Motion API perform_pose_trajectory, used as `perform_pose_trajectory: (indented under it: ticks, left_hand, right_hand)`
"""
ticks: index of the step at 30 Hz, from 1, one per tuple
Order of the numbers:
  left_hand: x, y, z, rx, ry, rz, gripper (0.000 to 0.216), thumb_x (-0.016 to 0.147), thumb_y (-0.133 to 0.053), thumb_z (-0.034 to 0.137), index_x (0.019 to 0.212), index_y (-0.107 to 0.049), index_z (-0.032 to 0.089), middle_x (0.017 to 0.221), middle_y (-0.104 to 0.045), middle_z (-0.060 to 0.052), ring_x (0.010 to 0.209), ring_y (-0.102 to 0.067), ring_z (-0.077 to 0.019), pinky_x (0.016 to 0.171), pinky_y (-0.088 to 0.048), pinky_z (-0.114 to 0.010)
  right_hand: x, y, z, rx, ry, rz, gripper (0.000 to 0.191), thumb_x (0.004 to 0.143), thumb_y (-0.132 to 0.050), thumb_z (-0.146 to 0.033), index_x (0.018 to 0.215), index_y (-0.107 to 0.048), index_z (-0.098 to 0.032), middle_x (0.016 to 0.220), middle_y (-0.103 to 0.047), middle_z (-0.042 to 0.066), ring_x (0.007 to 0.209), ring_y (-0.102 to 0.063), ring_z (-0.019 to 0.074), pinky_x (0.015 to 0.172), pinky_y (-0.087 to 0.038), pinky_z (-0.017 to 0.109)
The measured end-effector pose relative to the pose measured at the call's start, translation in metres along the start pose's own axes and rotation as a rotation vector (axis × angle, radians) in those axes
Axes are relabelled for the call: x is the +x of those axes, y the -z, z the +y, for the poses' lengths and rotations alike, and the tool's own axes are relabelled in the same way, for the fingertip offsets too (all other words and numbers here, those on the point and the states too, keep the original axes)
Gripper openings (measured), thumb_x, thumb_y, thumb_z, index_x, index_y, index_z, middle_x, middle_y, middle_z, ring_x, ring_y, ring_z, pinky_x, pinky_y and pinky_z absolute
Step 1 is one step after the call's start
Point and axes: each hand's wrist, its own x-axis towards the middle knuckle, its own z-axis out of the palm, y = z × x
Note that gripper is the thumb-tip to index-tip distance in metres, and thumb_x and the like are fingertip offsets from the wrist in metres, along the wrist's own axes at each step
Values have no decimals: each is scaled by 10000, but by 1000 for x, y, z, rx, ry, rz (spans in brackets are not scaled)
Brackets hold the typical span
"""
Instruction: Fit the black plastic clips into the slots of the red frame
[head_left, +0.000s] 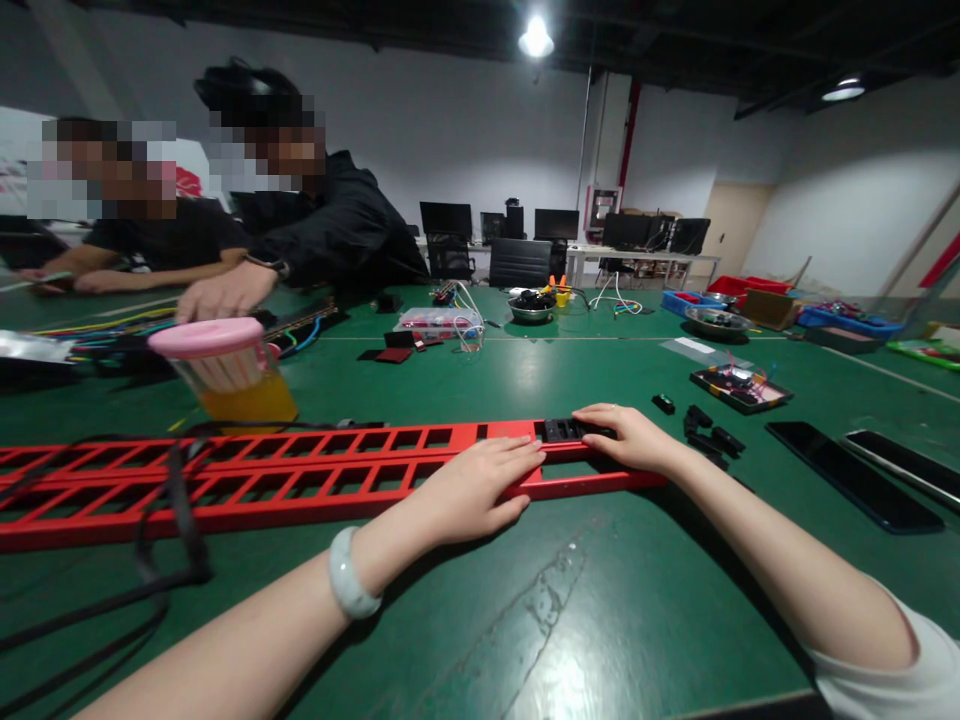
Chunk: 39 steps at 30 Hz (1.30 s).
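A long red metal frame (300, 478) with several rectangular slots lies across the green table (525, 620). My left hand (480, 490) rests flat on its near rail, fingers stretched out. My right hand (626, 437) lies over the frame's right end, fingers pressed on a black insert (562, 430) seated in a slot. A pale bangle sits on my left wrist.
Small black parts (709, 430) lie right of the frame, with two dark flat panels (851, 488) beyond. A pink-lidded cup (225, 375) stands behind the frame. Black cables (172, 530) cross its left part. Two people sit at the far left. Trays and bowls lie farther back.
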Motion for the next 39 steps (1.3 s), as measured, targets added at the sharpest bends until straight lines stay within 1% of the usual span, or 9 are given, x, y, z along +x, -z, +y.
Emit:
perform_pose_trajectory:
  ticks: [12, 14, 17, 19, 22, 26, 31, 34, 39]
  left_hand:
    - [0, 1, 1, 9, 3, -9, 490, 787, -498, 261, 1265, -397, 229, 1322, -412, -60, 1216, -362, -228, 1007, -295, -401]
    - [0, 1, 1, 11, 2, -6, 493, 786, -498, 262, 1267, -396, 230, 1323, -411, -61, 1217, -361, -230, 1007, -294, -403]
    - [0, 1, 0, 11, 1, -8, 493, 785, -497, 259, 1267, -397, 235, 1321, -414, -55, 1216, -362, -225, 1010, -294, -396]
    - [0, 1, 0, 7, -1, -9, 493, 783, -496, 255, 1266, -398, 235, 1320, -416, -52, 1215, -365, -221, 1011, -294, -390]
    - [1, 1, 0, 8, -1, -13, 500, 781, -494, 249, 1269, -391, 232, 1321, -414, -52, 1217, -363, -218, 1013, -293, -389]
    - [1, 2, 0, 25, 0, -27, 497, 783, -491, 255, 1269, -391, 227, 1323, -411, -53, 1218, -361, -213, 1014, -294, -383]
    - [1, 2, 0, 41, 1, -29, 498, 784, -490, 253, 1271, -388, 225, 1326, -408, -52, 1223, -354, -212, 1015, -295, -380]
    - [1, 2, 0, 49, 1, -33, 495, 788, -488, 260, 1271, -389, 226, 1329, -404, -51, 1221, -356, -212, 1014, -296, -379]
    - [1, 2, -1, 44, -1, -34, 504, 785, -495, 263, 1275, -384, 223, 1325, -409, -51, 1220, -356, -212, 1017, -292, -380]
  right_hand:
    - [-2, 1, -4, 50, -33, -17, 409, 777, -516, -271, 1183, -520, -226, 1194, -554, 60, 1069, -528, 207, 936, -398, 374]
    - [-1, 1, -2, 50, 1, 39, 389, 786, -506, -281, 1171, -530, -229, 1181, -564, 58, 1074, -521, 204, 937, -397, 382]
    - [1, 5, 8, -59, 25, 217, 324, 800, -483, -273, 1106, -578, -226, 1124, -594, 61, 1113, -475, 211, 963, -362, 409]
    - [0, 9, 21, -202, -54, 324, 312, 793, -480, -249, 1081, -594, -215, 1115, -585, 81, 1153, -419, 236, 970, -336, 442]
    - [-8, 14, 45, -429, -325, 373, 356, 742, -529, -229, 1090, -593, -201, 1209, -485, 145, 1225, -277, 336, 924, -305, 547]
    - [-21, 14, 71, -556, -653, 318, 312, 730, -543, -292, 1019, -629, -213, 1196, -453, 196, 1213, -196, 444, 817, -224, 687]
    - [-23, 14, 81, -587, -670, 211, 210, 748, -486, -259, 829, -675, -217, 1042, -555, 163, 1151, -284, 426, 822, -157, 705]
    - [-19, 16, 76, -601, -670, 153, 191, 740, -491, -236, 791, -673, -211, 1013, -562, 156, 1096, -354, 397, 836, -178, 670]
    - [-11, 21, 64, -634, -740, 49, 170, 739, -483, -196, 811, -637, -192, 884, -556, 110, 915, -502, 275, 831, -261, 575]
